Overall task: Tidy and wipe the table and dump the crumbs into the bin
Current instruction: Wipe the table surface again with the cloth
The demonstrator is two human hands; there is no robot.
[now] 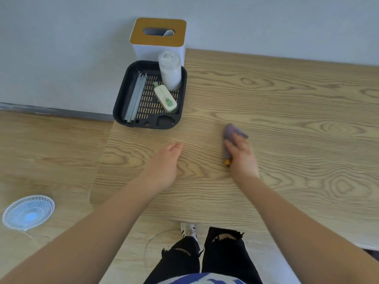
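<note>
My right hand [242,154] presses a purple cloth [231,131] onto the wooden table [297,124], fingers curled over it. A small orange bit [227,162] shows at the heel of that hand, beside the cloth. My left hand [166,160] lies flat and relaxed on the table to the left, holding nothing. At the table's far left corner stands a black slotted tray [123,99] with a white jar [170,70], a white-and-green tool [165,98] and pale sticks [134,97]. Behind it is a white bin [158,36] with an orange-brown slotted lid.
A grey wall runs behind the table. On the wooden floor to the lower left stands a white fan [28,212]. My legs in black torn trousers and a striped shoe [187,229] are at the table's near edge.
</note>
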